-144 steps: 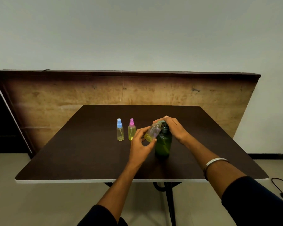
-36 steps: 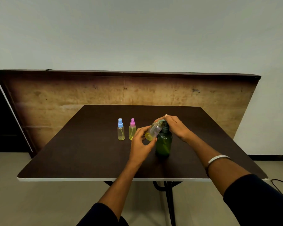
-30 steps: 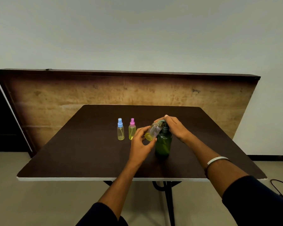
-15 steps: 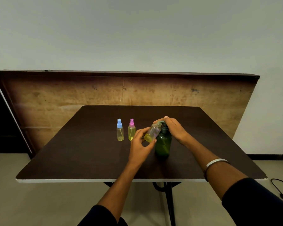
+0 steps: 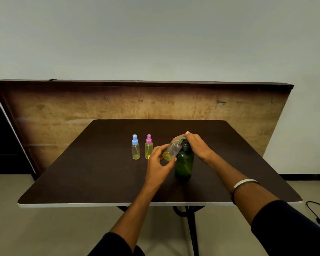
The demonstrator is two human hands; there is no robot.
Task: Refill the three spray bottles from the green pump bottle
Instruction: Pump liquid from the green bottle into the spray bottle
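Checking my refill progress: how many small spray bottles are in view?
3. Blue-capped bottle and pink-capped bottle stand side by side on the table; an uncapped bottle is tilted in the left hand.

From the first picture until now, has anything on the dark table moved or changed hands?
Nothing visibly changed. The left hand grips the tilted clear uncapped spray bottle at the dark green plastic pump bottle; the right hand rests on its pump. The blue-capped bottle and pink-capped bottle stand untouched.
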